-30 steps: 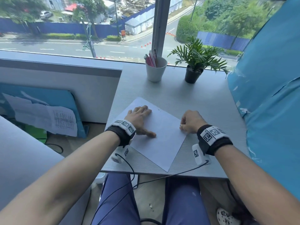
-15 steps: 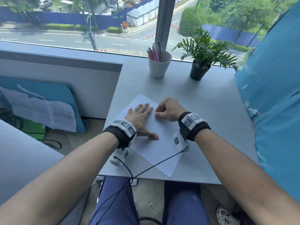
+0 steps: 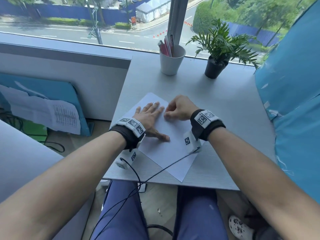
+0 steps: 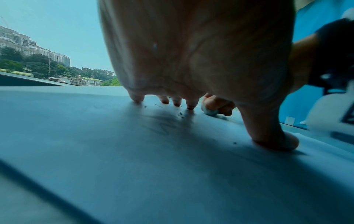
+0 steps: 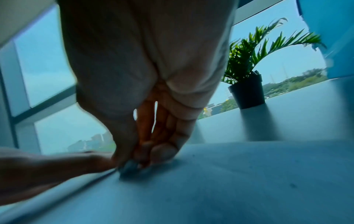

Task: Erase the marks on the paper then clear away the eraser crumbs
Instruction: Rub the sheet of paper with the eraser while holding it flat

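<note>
Bright window daylight; wrist views blurred, blue-tinted.

Head view looked down and forward over the worktop (image 3: 225, 118) from above. Both wrist views sat low, very near the paper (image 4: 134, 166), facing the window. All three shared the paper; the head and right wrist views shared the plant (image 5: 247, 91).
</note>
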